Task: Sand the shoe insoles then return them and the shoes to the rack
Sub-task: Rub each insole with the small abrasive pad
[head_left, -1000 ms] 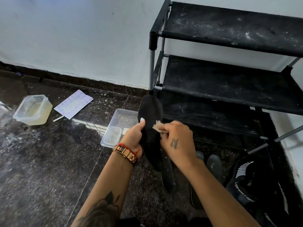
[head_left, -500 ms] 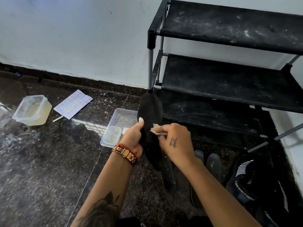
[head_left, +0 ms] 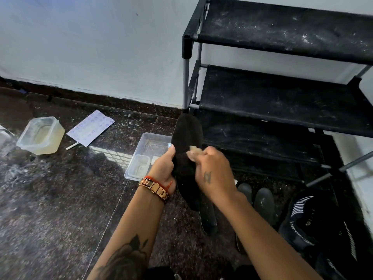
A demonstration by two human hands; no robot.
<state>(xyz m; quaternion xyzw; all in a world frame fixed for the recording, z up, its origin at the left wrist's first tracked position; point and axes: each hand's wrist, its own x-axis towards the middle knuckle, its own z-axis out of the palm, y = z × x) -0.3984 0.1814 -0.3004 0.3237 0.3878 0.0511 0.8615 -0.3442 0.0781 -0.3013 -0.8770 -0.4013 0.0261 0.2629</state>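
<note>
Setting: domestic interior, floor-level corner of a home, probably an entryway. Evidence: a black fabric-shelved shoe rack [head_left: 282, 98] on metal poles stood against a white painted wall [head_left: 90, 47] with a dark skirting; polished dark speckled stone floor [head_left: 50, 209]; black shoes [head_left: 314, 229] and loose insoles [head_left: 264, 203] lay beside the rack; plastic containers [head_left: 40, 136] sat on the floor.

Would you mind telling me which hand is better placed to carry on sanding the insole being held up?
The right hand: it already pinches the sandpaper against the black insole, while the left hand grips the insole's edge to steady it.
</note>
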